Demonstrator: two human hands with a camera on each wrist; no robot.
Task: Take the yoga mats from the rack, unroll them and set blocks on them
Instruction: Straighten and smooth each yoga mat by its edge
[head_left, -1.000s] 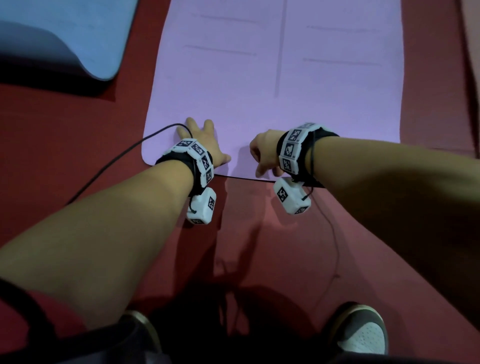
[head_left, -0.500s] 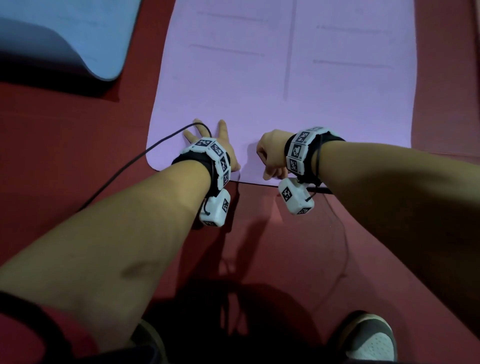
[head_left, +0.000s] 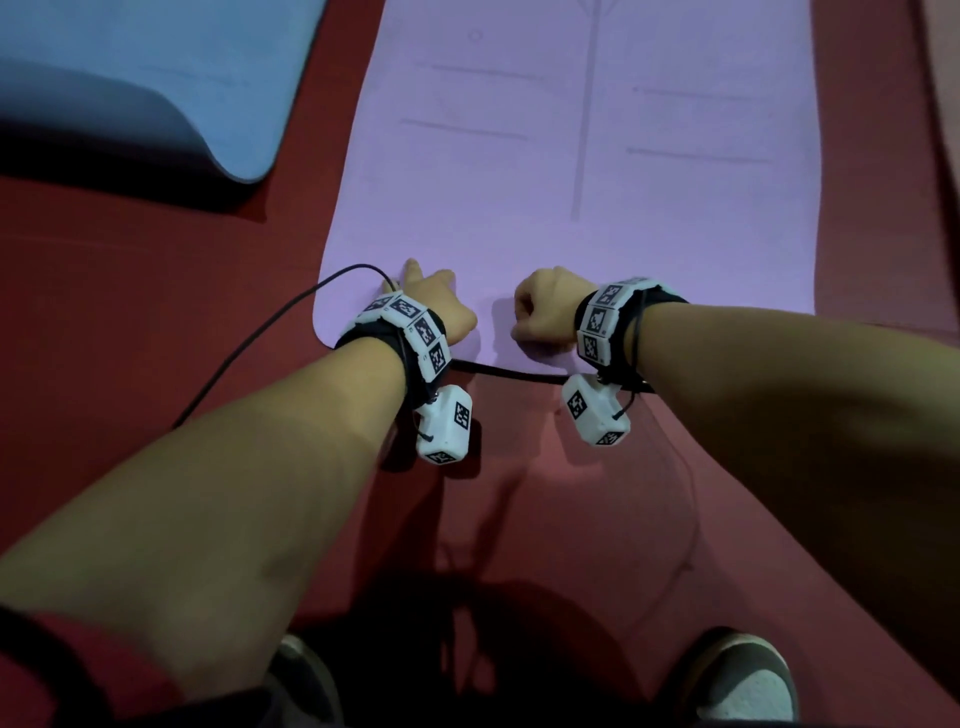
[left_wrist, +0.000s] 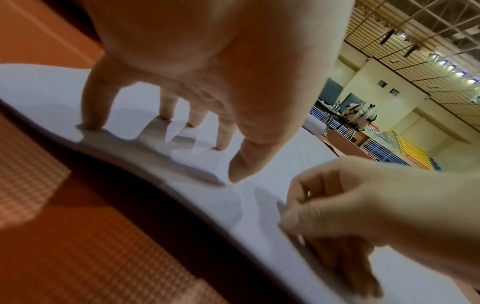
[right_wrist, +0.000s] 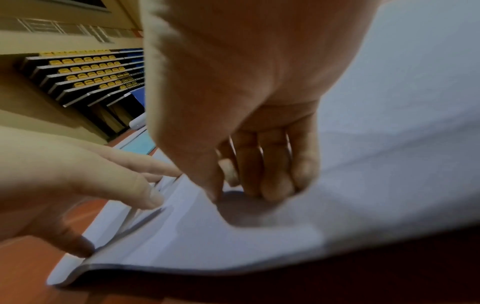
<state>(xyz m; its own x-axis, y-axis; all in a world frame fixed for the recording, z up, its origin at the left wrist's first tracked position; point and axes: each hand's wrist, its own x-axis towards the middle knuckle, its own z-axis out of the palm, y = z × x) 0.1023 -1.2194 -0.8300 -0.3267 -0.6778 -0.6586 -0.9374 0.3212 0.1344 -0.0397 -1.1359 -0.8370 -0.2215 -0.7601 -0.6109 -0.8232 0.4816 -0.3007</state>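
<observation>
Cable (head_left: 249, 338) and blue mat (head_left: 156, 78) beside purple mat (head_left: 597, 208)

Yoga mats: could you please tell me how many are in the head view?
2: a purple mat unrolled under both hands, a blue mat at upper left. Others may lie outside the frame.

The unrolled mat (head_left: 571, 208) lies on the floor (head_left: 130, 312) and runs from the middle toward 12 o'clock. A second mat (head_left: 156, 78) lies at 10 o'clock, apart from the first one. The left hand (head_left: 436, 306) and the right hand (head_left: 545, 312) rest side by side on the near end of the unrolled mat. A cable (head_left: 270, 338) lies on the floor at 9 o'clock of the left hand. Two shoes, one (head_left: 306, 686) at 7 o'clock and one (head_left: 737, 686) at 5 o'clock, stand behind the hands.
</observation>
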